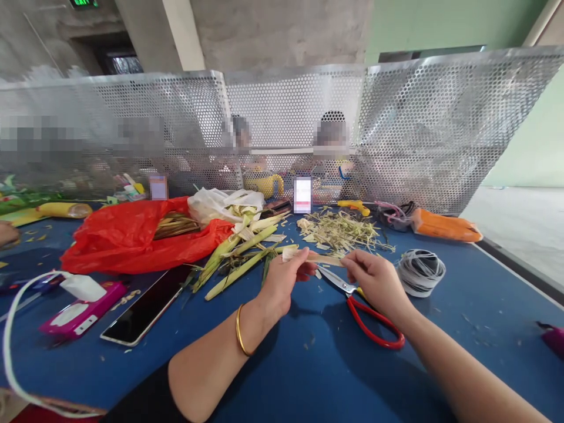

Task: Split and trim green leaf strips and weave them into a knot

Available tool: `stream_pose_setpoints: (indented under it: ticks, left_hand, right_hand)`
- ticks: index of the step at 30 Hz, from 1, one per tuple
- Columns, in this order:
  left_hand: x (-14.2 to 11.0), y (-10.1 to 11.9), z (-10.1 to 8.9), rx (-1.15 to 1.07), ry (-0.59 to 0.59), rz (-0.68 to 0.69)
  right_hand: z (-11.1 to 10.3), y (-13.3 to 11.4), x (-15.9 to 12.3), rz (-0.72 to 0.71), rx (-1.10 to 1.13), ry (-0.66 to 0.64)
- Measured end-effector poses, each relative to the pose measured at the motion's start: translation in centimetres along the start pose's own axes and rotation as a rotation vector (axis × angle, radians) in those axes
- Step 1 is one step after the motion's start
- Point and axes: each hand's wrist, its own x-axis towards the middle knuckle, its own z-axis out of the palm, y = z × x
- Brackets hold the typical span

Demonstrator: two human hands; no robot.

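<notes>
A: Any writing you can read?
B: Green sign (83, 3) way up and left of the scissors (349, 289), looks like EXIT, cut off at the top. The upright phone (302, 197) beyond the scissors is blurred, so no luck there.
A: What's in the bags?
B: Red bag (127, 235), left of the scissors: brown leaves (176, 226). White bag (209, 202), far left of them: pale husks (244, 210).
A: And the hands?
B: Left hand (282, 279) pinches one end of a pale strip (325, 259), right hand (372, 273) pinches the other. The strip's stretched between them, right by the scissors' tips. The right hand also blocks a bit of the scissors.
A: Rest of the tabletop (308, 376)?
B: Scraps (348, 229) just beyond the scissors, stalks (247, 252) left of them, twine roll (422, 273) and orange pack (447, 225) off to their right. Mesh screen (291, 100) stands behind it all, partly hiding people on the far side.
</notes>
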Motion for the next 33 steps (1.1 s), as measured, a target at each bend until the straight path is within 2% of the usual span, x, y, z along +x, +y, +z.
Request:
stream_pose_setpoints:
  ticks: [2,4,6,7,9,10,12,14,16,19,21,25,30,33]
  left_hand:
    - [0.4,0.1,-0.3,0.024,0.044,0.05]
    - [0.7,0.2,-0.5,0.068,0.063,0.036]
    - [0.8,0.3,-0.6,0.155,0.103,0.067]
    - [0.8,0.3,-0.6,0.217,0.141,0.139]
    - [0.5,0.4,-0.7,0.367,0.186,0.383]
    - [0.3,0.5,-0.7,0.453,0.168,0.514]
    - [-0.2,0.5,-0.6,0.623,0.047,0.698]
    - [-0.6,0.3,-0.6,0.763,-0.098,0.74]
    - [-0.7,0.0,-0.6,0.876,-0.191,0.682]
    - [-0.6,-0.3,-0.6,0.943,-0.272,0.515]
    - [-0.4,-0.4,-0.6,0.902,-0.319,0.423]
    - [-0.2,-0.7,-0.4,0.839,-0.376,0.293]
    - [-0.4,-1.2,0.0,0.576,-0.42,-0.026]
    - [-0.3,-1.5,0.0,0.556,-0.454,-0.075]
  right_hand:
    - [-0.2,0.0,0.0,-0.022,-0.038,0.029]
    - [-0.6,0.2,0.0,-0.028,-0.031,0.034]
    - [-1.1,0.3,0.1,-0.042,-0.119,0.046]
    - [-1.4,0.5,0.2,-0.066,-0.207,0.056]
    - [-2.0,0.6,0.2,-0.149,-0.441,0.065]
    - [-2.2,0.7,0.2,-0.21,-0.562,0.054]
    - [-2.3,0.6,0.1,-0.341,-0.75,-0.006]
    - [-2.2,0.5,0.0,-0.461,-0.856,-0.103]
    - [-1.9,0.4,-0.1,-0.525,-0.899,-0.153]
    - [-1.6,0.3,-0.2,-0.481,-0.882,-0.106]
    - [-1.6,0.2,-0.1,-0.416,-0.805,-0.094]
    - [-1.7,0.0,-0.1,-0.333,-0.548,-0.169]
    - [-1.4,0.2,0.0,-0.142,-0.304,-0.133]
    - [-1.0,0.5,0.2,0.013,-0.13,-0.133]
